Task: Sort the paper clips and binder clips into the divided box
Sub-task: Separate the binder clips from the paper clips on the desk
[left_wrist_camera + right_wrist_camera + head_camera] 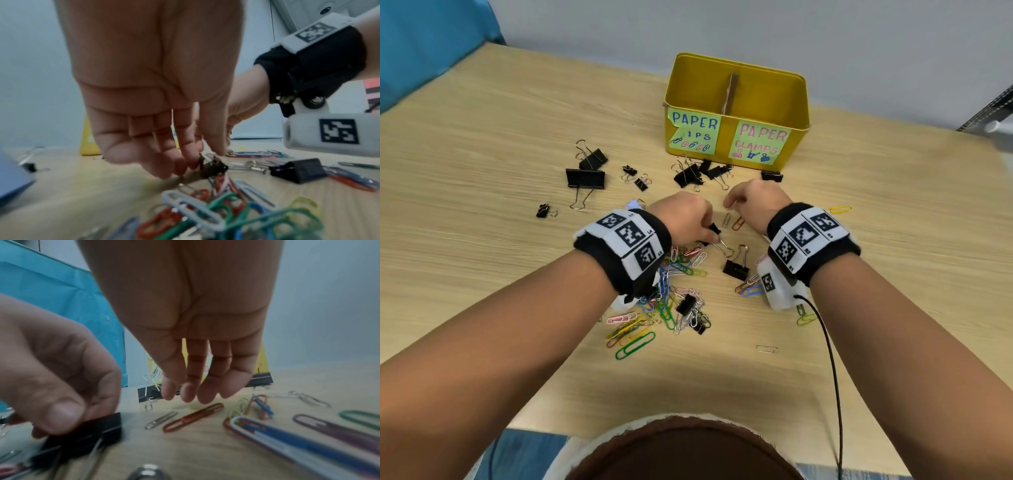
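The yellow divided box (736, 102) stands at the far middle of the table, labelled for paper clips on the left and paper clamps on the right. My left hand (707, 233) pinches a small black binder clip (714, 229) low over the table; the left wrist view shows my left hand (197, 162) on this binder clip (213, 167). My right hand (736, 205) hovers beside it, holding nothing. In the right wrist view my right hand (195, 394) hangs with relaxed fingers above a red paper clip (193, 417).
A heap of coloured paper clips (664, 308) lies under my left wrist. Another binder clip (736, 269) sits between my wrists. More binder clips lie at the left (585, 178) and in front of the box (698, 173). A black cable (832, 377) trails from my right wrist.
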A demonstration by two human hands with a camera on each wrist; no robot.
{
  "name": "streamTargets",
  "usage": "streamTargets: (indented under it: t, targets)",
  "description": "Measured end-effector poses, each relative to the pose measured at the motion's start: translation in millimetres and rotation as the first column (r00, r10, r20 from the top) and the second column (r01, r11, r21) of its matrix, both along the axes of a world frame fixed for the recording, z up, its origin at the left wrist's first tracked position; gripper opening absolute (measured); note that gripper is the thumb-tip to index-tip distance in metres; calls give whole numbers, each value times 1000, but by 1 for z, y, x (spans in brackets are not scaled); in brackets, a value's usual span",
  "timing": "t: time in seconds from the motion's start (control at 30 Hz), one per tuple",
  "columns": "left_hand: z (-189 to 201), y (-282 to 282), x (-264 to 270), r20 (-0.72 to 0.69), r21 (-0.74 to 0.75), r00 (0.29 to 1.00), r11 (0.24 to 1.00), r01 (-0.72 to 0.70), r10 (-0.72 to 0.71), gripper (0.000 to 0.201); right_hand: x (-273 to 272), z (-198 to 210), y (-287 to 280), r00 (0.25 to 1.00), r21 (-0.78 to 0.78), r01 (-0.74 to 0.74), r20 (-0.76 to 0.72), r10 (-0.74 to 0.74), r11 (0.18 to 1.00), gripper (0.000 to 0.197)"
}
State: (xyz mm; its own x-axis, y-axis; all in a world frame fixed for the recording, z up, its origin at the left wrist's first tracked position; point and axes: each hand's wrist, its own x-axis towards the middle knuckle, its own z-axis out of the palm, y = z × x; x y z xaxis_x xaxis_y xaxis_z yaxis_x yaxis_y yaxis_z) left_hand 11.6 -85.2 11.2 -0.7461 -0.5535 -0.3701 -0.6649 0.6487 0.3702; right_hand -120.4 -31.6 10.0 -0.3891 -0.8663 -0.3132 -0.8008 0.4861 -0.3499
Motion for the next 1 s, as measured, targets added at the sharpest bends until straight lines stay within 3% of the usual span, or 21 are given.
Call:
streamTargets:
  t: [0.1,0.17,0.27,0.37,0.4,0.47,0.5,0.57,0.63,0.7,0.83,1.0]
  targets:
    - [1,1,-9,39,-76,999,997,-17,20,22,2,2,-3,996,22,-94,16,93,995,53]
    - [7,-3,-8,28,-136,996,987,-81,85,21,5,3,-4,982,100,-176,-53,181,979,64]
    - [16,-17,0,-7,-232,979,952,-199,202,22,5,-1,-7,935,248,-240,-203,292,939,56]
    - [22,-31,11,7,-298,958,915,-272,287,31,1,3,-8,961,310,-169,-158,226,936,53]
    - [21,-32,13,19,-351,962,902,-250,273,35,-2,4,-6,967,307,-165,-134,215,937,55]
    - [21,-24,12,-19,-400,984,901,-169,175,36,-9,9,0,962,242,-212,-116,245,947,36]
    - [21,-14,9,-59,-358,993,926,-120,105,33,-14,11,4,966,176,-212,-112,234,961,28]
    - [22,10,5,-84,-188,991,978,91,-108,31,-22,15,13,966,90,-225,-110,234,970,41]
    - [21,32,2,21,-3,933,933,359,-359,46,-24,17,20,956,62,-282,-65,286,957,53]
    - [17,47,1,216,36,841,865,501,-496,53,-23,12,26,939,71,-344,0,344,936,57]
    - [9,60,5,345,-79,794,828,556,-500,51,-22,-4,31,935,104,-346,-40,352,932,64]
    - [11,54,12,399,-98,816,865,491,-418,53,-29,9,41,973,158,-190,-97,207,969,48]
